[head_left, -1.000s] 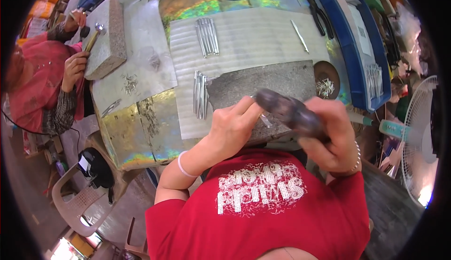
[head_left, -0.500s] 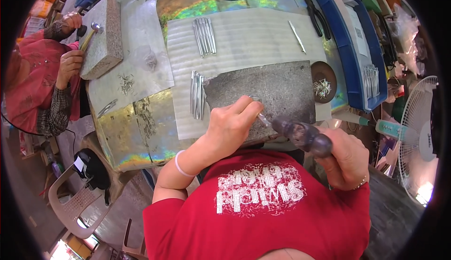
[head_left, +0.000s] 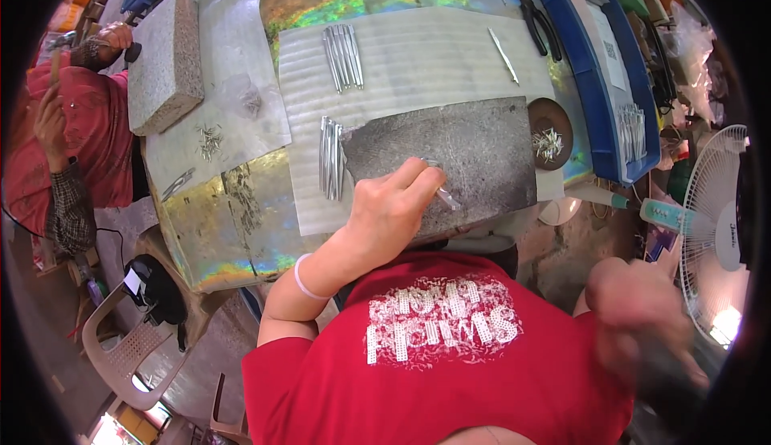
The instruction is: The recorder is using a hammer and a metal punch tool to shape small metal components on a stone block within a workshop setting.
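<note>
My left hand [head_left: 395, 204] is closed in a pinch on a slim silver metal piece [head_left: 447, 198], held against a dark grey stone slab [head_left: 482, 136]; the fingers hide much of it. Out past my right side, my right hand [head_left: 642, 308] is smeared by motion, closed around a hammer [head_left: 673, 373] whose dark shape is blurred. A bundle of slim silver metal pieces [head_left: 330, 160] lies at the slab's left edge, with a second bundle [head_left: 344, 58] farther back. To the slab's right, a round brown dish [head_left: 540, 109] holds many tiny silver slivers [head_left: 548, 144].
A single silver piece [head_left: 503, 55] lies on the white foam sheet [head_left: 434, 51], left of black-handled pliers [head_left: 538, 23]. A blue bin [head_left: 590, 83] and a fan [head_left: 715, 228] stand at the right. At the left, a co-worker [head_left: 84, 124] sits by a granite block [head_left: 166, 63].
My right hand and the hammer have swung from beside the slab down and out to the right. My left hand stays nearly in place. The co-worker's nearer hand has moved away from the block.
</note>
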Tool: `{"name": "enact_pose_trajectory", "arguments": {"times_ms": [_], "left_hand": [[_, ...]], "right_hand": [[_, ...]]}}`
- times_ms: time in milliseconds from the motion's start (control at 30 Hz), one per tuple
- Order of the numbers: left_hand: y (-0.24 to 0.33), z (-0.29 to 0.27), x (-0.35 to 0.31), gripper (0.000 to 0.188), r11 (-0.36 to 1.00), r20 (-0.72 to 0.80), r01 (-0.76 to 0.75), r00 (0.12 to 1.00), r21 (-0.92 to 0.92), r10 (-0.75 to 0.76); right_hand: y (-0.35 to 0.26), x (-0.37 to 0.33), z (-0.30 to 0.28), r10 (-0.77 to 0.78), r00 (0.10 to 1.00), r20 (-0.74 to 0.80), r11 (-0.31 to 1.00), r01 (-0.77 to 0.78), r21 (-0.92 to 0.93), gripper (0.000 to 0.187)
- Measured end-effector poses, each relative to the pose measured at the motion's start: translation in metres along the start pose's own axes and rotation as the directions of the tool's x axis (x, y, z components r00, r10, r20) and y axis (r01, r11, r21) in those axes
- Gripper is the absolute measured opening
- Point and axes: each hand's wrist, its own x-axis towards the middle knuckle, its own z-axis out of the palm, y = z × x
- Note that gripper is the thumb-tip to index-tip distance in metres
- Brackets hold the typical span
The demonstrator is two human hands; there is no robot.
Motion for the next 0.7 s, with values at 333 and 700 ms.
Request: {"name": "enact_pose_trajectory", "arguments": {"times_ms": [333, 700], "left_hand": [[0.003, -0.012, -0.010, 0.011, 0.664, 0.077, 0.273, 0.948, -0.696, -0.308], [0.031, -0.019, -0.004, 0.012, -0.280, 0.230, 0.095, 0.835, -0.955, -0.500]], "right_hand": [[0.025, -0.003, 0.046, 0.353, 0.914, -0.202, 0.924, -0.307, 0.228, 0.042], [0.064, 0.003, 0.121, 0.376, 0.867, -0.328, 0.922, -0.313, 0.230, 0.039]]}}
